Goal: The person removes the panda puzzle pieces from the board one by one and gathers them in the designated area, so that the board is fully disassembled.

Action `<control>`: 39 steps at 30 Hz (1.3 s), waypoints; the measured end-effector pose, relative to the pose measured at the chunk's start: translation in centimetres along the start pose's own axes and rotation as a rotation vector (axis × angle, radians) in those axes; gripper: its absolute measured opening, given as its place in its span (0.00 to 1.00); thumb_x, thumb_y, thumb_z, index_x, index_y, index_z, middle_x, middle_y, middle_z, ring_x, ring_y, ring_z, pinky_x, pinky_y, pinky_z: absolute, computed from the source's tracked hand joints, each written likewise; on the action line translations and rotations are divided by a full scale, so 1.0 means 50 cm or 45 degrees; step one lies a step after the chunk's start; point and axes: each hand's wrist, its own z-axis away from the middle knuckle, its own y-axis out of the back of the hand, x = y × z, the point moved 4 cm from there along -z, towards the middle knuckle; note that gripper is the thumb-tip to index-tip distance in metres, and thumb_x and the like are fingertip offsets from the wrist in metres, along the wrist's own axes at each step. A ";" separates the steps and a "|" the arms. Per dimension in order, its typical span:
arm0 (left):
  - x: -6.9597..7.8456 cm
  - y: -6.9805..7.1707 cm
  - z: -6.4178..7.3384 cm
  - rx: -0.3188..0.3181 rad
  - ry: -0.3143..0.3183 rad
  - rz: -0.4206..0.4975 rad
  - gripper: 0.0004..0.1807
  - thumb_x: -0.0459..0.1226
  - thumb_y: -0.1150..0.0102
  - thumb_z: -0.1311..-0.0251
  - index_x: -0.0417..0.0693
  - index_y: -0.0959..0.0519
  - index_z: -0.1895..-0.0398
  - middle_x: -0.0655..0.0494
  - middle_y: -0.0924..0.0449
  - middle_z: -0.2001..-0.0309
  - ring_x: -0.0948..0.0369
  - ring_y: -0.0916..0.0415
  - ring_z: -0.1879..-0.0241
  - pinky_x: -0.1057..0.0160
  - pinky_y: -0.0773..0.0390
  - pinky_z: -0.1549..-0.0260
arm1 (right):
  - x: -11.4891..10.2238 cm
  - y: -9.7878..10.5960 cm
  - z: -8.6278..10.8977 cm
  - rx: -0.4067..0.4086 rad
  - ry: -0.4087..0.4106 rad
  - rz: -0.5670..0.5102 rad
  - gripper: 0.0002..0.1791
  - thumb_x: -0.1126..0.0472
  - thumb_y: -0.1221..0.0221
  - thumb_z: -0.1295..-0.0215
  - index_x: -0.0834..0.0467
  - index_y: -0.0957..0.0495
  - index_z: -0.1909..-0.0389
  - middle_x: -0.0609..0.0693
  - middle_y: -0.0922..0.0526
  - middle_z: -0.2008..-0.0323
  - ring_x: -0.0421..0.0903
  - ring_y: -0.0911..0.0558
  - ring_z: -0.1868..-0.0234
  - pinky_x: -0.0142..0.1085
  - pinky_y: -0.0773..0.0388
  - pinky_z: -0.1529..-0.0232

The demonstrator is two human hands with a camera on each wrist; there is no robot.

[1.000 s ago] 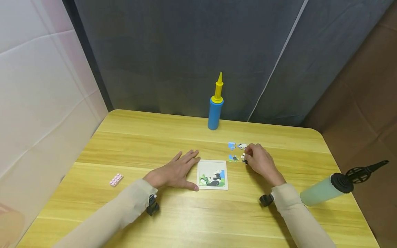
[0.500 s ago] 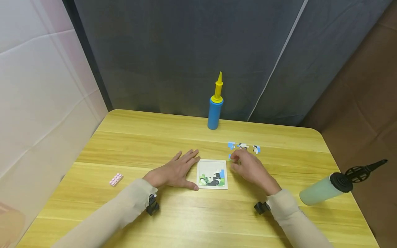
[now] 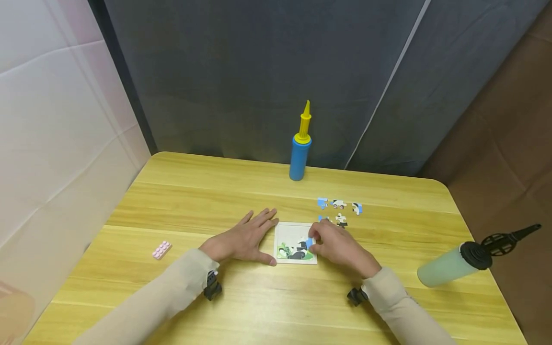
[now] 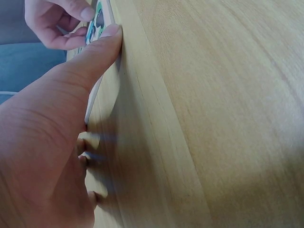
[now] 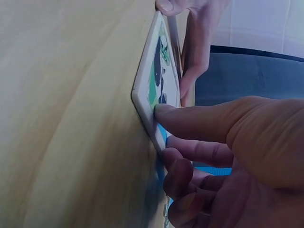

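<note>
A square white puzzle tray (image 3: 284, 230) lies on the table, its lower part filled with panda puzzle pieces (image 3: 296, 253). My left hand (image 3: 246, 239) rests flat at the tray's left side, fingers spread and thumb against its lower left corner. My right hand (image 3: 338, 242) is over the tray's right edge, thumb and forefinger pinching at a blue puzzle piece (image 3: 309, 243). In the right wrist view the thumb (image 5: 190, 121) lies over the picture near the tray's edge. Several loose puzzle pieces (image 3: 338, 204) lie beyond that hand; one is partly hidden by it.
A blue and yellow hand pump (image 3: 299, 158) stands at the table's back edge. To the right is a pale green bottle (image 3: 448, 265) with a black top, appearing tilted. A pink toy brick (image 3: 161, 250) lies on the left.
My right hand has moved left and nearer, from the loose pieces to the tray's right edge. The loose pieces it covered now show. My left hand has stayed still.
</note>
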 end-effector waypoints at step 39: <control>0.007 0.005 0.004 0.014 -0.003 0.004 0.64 0.69 0.31 0.42 0.41 0.46 0.14 0.43 0.58 0.11 0.43 0.59 0.12 0.33 0.56 0.15 | 0.003 -0.005 0.002 -0.040 0.205 -0.031 0.09 0.63 0.41 0.21 0.53 0.22 0.65 0.45 0.24 0.68 0.42 0.29 0.66 0.34 0.30 0.63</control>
